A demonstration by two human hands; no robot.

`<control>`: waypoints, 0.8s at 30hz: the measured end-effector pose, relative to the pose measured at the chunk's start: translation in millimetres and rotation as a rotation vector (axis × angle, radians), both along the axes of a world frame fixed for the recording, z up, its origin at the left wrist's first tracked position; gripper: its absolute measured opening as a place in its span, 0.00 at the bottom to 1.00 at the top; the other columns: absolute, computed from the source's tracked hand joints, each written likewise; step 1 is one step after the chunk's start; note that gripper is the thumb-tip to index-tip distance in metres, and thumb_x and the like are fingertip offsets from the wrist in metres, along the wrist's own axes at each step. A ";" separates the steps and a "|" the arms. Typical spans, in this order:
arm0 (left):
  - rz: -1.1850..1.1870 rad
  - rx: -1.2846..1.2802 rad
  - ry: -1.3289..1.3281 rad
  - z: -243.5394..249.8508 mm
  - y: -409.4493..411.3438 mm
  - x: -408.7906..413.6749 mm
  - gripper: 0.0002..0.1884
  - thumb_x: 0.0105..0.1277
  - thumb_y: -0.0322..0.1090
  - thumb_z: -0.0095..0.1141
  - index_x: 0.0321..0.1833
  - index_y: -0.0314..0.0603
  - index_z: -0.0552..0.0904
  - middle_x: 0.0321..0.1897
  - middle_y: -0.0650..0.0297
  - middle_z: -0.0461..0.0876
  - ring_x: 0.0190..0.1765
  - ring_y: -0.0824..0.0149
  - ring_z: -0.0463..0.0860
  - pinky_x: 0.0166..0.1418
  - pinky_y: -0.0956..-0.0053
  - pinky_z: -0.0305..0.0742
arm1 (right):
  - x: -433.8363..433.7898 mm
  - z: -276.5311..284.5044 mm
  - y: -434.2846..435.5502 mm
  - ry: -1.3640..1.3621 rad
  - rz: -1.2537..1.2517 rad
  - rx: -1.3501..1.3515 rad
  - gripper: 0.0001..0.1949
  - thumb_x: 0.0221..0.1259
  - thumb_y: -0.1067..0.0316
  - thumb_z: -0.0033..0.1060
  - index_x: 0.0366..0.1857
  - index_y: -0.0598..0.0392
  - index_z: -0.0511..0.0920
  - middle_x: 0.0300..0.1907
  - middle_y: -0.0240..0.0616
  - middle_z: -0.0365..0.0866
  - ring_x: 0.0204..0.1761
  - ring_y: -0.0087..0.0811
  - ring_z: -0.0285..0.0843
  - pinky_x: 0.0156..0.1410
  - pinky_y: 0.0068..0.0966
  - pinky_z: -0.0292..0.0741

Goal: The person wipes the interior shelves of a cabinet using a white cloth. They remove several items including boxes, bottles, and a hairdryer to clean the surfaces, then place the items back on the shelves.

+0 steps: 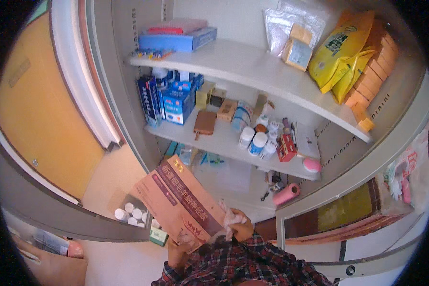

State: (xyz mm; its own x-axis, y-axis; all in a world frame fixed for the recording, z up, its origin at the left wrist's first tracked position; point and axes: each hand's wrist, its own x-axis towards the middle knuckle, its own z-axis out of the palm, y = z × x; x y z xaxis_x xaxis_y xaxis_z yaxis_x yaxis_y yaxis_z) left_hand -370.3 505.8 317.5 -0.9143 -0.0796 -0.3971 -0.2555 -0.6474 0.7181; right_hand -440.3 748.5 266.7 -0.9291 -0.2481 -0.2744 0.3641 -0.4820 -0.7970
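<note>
A large flat salmon-pink carton (180, 200) with a dark printed band and writing is tilted in front of my body. My left hand (178, 253) grips its lower left edge. At the carton's right end is my right hand (244, 228), closed on a crumpled pale cloth or tissue (232, 218) that lies against the carton. Some of my right fingers are hidden by the cloth. Beyond the carton is a metal cabinet with its shelves exposed; the nearest is the middle shelf (220, 143).
The middle shelf bears blue boxes (178, 103), a brown wallet (205, 122), white bottles (259, 143) and a red box (286, 147). Above are yellow bags (339, 53); below lies a pink roll (286, 194). Cabinet doors flank me. White-capped bottles (130, 213) and a green box (158, 236) sit low left.
</note>
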 end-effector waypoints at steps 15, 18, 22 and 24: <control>-0.176 -0.022 0.263 2.0 34.8 -35.2 0.28 0.64 0.27 0.56 0.69 0.42 0.67 0.52 0.60 0.76 0.48 0.61 0.77 0.48 0.68 0.77 | 9.3 23.5 55.8 0.289 -0.210 0.163 0.27 0.49 0.83 0.64 0.58 0.61 0.73 0.48 0.39 0.81 0.51 0.30 0.81 0.54 0.31 0.79; -0.140 -0.004 0.302 24.4 42.5 -48.7 0.32 0.59 0.26 0.58 0.69 0.39 0.66 0.53 0.56 0.77 0.49 0.57 0.79 0.50 0.63 0.78 | 16.2 70.0 63.4 0.382 -0.313 0.141 0.27 0.48 0.83 0.62 0.58 0.62 0.72 0.47 0.38 0.81 0.51 0.29 0.81 0.54 0.31 0.79; -0.110 0.021 0.353 47.5 55.7 -61.0 0.38 0.51 0.24 0.62 0.69 0.34 0.65 0.54 0.52 0.78 0.51 0.52 0.81 0.54 0.57 0.80 | 16.2 96.5 96.6 0.316 -0.405 -0.049 0.26 0.49 0.83 0.61 0.58 0.64 0.72 0.48 0.40 0.80 0.51 0.30 0.81 0.54 0.29 0.79; -0.100 0.048 0.373 58.3 62.9 -67.2 0.41 0.48 0.23 0.64 0.69 0.32 0.64 0.55 0.49 0.78 0.52 0.49 0.83 0.56 0.54 0.81 | 12.7 89.6 108.3 0.373 -0.492 -0.012 0.27 0.50 0.83 0.59 0.59 0.64 0.72 0.51 0.40 0.80 0.54 0.30 0.79 0.56 0.28 0.78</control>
